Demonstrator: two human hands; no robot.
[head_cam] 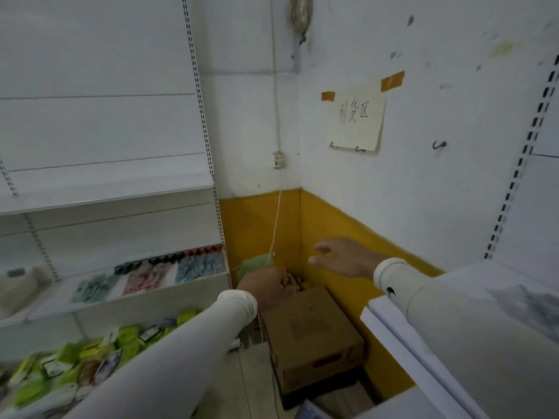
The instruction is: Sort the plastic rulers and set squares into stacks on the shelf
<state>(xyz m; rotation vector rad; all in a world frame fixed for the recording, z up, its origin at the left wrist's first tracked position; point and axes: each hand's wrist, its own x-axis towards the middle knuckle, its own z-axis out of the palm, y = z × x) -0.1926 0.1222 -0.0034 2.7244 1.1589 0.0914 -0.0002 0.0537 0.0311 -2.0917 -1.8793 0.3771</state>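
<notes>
1. Cardboard fills the corner: a brown box [311,337] sits on the floor against the yellow wall [263,225], tucked between the left shelf unit [106,195] and a white counter [393,334] on the right, probably because that gap is spare storage out of the aisle.

2. Both arms, in pale sleeves, reach toward that corner. The left hand [266,287] hangs just above the far end of the box with its fingers curled down; something small and orange-brown shows at its fingertips, but blur keeps me from telling whether it grasps that or merely hovers over it.

3. The right hand [341,257] is held higher, near the wall, fingers spread and relaxed, gripping nothing (likely kept free for balance or for the next pick).

4. Rulers and set squares cannot be made out anywhere here. They may be behind the box, where the left hand is heading, but that is a guess.

5. Packets [151,276] in green, pink and blue lie in neat side-by-side groups on the middle shelf, which suggests sorting by kind. Lime-green packs [75,358] on the shelf below lie looser.

6. A paper note [355,119] is taped to the white wall above, seemingly labelling this area.
</notes>
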